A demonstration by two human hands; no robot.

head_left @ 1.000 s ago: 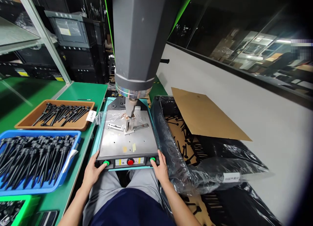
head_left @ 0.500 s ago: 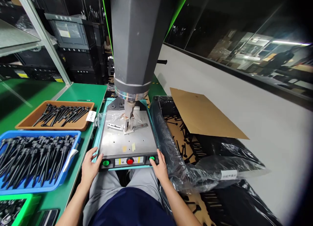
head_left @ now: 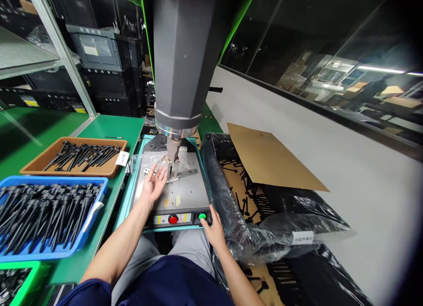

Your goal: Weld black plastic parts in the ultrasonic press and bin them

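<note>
Left hand (head_left: 155,184) open, palm up, fingers spread and slightly curled, nothing seen in it; it's just beside the metal fixture (head_left: 175,173), over the steel plate (head_left: 185,198). Right hand (head_left: 215,231) also loosely open, thumb at the green button (head_left: 202,216), fingers along the base's right corner; can't tell if the button is pressed. Fixture stands mid-plate, directly under the press horn (head_left: 173,148); contact between them unclear. Clear film (head_left: 152,158) lies around it. Red button (head_left: 172,219) sits on the front panel. Blue tray (head_left: 106,187) and orange tray (head_left: 110,170), both with black screw-like parts, at left; plastic-lined box (head_left: 228,209) at right.
</note>
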